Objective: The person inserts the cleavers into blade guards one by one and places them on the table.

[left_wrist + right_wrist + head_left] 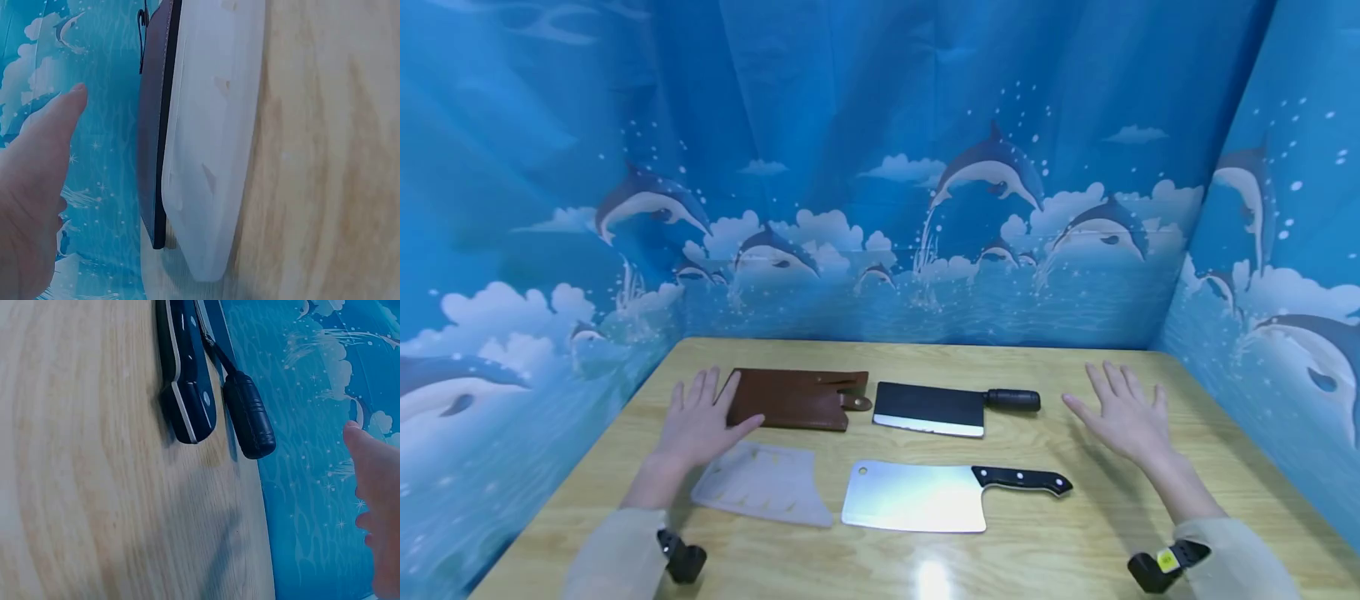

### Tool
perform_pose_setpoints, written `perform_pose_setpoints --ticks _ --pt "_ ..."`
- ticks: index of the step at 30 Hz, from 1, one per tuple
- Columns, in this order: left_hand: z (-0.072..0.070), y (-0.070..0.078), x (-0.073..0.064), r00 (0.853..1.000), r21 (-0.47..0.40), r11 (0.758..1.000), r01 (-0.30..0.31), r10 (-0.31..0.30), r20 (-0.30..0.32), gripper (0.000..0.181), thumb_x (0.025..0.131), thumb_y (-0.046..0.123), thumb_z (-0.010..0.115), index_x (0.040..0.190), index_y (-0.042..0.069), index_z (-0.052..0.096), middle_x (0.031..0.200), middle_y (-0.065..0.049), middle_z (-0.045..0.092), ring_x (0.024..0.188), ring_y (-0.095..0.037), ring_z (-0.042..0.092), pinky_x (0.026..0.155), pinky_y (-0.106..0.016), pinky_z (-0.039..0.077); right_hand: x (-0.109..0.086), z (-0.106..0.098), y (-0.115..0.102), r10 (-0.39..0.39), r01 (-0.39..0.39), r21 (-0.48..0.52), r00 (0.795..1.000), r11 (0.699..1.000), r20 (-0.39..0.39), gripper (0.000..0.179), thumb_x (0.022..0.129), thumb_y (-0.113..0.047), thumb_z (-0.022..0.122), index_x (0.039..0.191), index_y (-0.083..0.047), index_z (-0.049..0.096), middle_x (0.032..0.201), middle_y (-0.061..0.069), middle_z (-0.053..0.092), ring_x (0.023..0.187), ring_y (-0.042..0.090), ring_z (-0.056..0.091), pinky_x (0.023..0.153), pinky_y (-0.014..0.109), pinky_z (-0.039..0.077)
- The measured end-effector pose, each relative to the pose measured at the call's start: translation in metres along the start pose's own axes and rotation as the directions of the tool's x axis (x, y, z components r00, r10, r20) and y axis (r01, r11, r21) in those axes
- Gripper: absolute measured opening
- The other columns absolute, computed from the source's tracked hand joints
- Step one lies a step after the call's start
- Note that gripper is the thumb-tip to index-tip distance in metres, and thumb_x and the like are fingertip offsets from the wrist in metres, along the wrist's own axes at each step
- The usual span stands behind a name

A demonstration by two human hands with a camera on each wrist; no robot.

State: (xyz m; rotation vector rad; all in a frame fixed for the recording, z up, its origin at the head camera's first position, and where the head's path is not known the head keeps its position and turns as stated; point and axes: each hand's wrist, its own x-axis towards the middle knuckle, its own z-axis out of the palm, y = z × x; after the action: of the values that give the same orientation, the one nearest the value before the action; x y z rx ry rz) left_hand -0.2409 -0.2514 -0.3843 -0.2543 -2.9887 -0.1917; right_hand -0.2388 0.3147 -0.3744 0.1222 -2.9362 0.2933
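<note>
I see spread, empty fingers (728, 392) on the left hand (698, 430) and right hand (1127, 422); the silver cleaver (913, 498) looks heavy, stiff, best held by its black handle (1022, 478).

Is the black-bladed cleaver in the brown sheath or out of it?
Out: the black-bladed cleaver lies on the table beside the brown sheath, its whole blade bare in the head view.

Bright, even light in the head view: white glare spot on the wood-grain table (1037, 560), pale sheen on the steel cleaver (913, 498), soft shadow near the right hand (1126, 418). Wrist views look dimmer, softer.
</note>
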Motion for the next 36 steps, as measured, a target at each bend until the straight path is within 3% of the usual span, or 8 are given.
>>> perform_pose_setpoints --ticks 5,13,18,23,28,32,36 --pt "-0.002 -0.001 -0.007 0.998 0.031 0.998 -0.06 0.06 -0.013 0.091 0.085 0.063 0.048 0.144 -0.003 0.024 0.146 -0.03 0.02 0.133 -0.048 0.01 0.103 -0.064 -0.002 -0.005 -0.001 -0.003 -0.029 0.03 0.011 0.999 0.999 -0.038 0.08 0.093 -0.058 0.035 0.142 0.005 0.027 0.143 0.033 0.02 0.131 0.05 0.011 0.097 0.069 -0.007" --pt "-0.005 0.003 -0.019 0.981 0.059 0.984 -0.168 0.172 -0.089 0.085 0.074 0.054 0.068 0.135 -0.001 0.044 0.132 -0.022 0.048 0.122 -0.044 0.038 0.1 -0.064 0.018 -0.013 -0.001 -0.01 -0.075 0.084 0.112 0.994 0.99 -0.075 0.072 0.091 -0.05 0.049 0.131 0.01 0.043 0.127 0.036 0.041 0.115 0.053 0.037 0.09 0.067 0.028" --pt "-0.003 0.011 -0.026 0.962 0.034 0.969 -0.245 0.247 -0.12 0.076 0.07 0.05 0.074 0.125 0.0 0.056 0.118 -0.018 0.059 0.109 -0.037 0.053 0.094 -0.059 0.034 -0.017 0.003 -0.014 -0.116 0.125 0.229 0.992 0.965 -0.053 0.061 0.089 -0.036 0.061 0.126 0.011 0.047 0.115 0.033 0.053 0.105 0.049 0.049 0.083 0.061 0.039" --pt "0.0 0.017 -0.032 0.945 0.011 0.948 -0.318 0.318 -0.082 0.071 0.069 0.051 0.073 0.119 0.001 0.06 0.113 -0.015 0.062 0.105 -0.034 0.056 0.089 -0.054 0.04 -0.02 0.009 -0.018 -0.148 0.145 0.348 0.989 0.926 -0.017 0.055 0.087 -0.029 0.064 0.124 0.009 0.051 0.111 0.028 0.059 0.101 0.043 0.054 0.08 0.056 0.045" --pt "0.004 0.021 -0.037 0.926 -0.021 0.926 -0.377 0.377 -0.016 0.085 0.065 0.06 0.072 0.125 0.0 0.055 0.121 -0.018 0.057 0.111 -0.037 0.051 0.092 -0.056 0.037 -0.023 0.015 -0.023 -0.187 0.155 0.45 0.982 0.88 0.028 0.052 0.087 -0.027 0.065 0.122 0.009 0.053 0.113 0.024 0.059 0.099 0.037 0.057 0.081 0.049 0.048" --pt "0.012 0.021 -0.038 0.92 -0.067 0.921 -0.385 0.388 0.056 0.102 0.06 0.069 0.068 0.132 -0.001 0.048 0.131 -0.023 0.048 0.119 -0.041 0.044 0.097 -0.061 0.028 -0.025 0.019 -0.027 -0.23 0.147 0.514 0.968 0.845 0.102 0.051 0.086 -0.023 0.066 0.123 0.009 0.053 0.11 0.021 0.061 0.098 0.034 0.058 0.08 0.042 0.05" --pt "0.017 0.02 -0.04 0.917 -0.144 0.925 -0.351 0.371 0.148 0.113 0.055 0.072 0.069 0.138 0.0 0.04 0.139 -0.024 0.038 0.127 -0.044 0.033 0.101 -0.064 0.017 -0.025 0.026 -0.03 -0.292 0.147 0.552 0.939 0.82 0.183 0.051 0.085 -0.022 0.067 0.122 0.008 0.053 0.11 0.021 0.061 0.1 0.035 0.057 0.082 0.042 0.05"
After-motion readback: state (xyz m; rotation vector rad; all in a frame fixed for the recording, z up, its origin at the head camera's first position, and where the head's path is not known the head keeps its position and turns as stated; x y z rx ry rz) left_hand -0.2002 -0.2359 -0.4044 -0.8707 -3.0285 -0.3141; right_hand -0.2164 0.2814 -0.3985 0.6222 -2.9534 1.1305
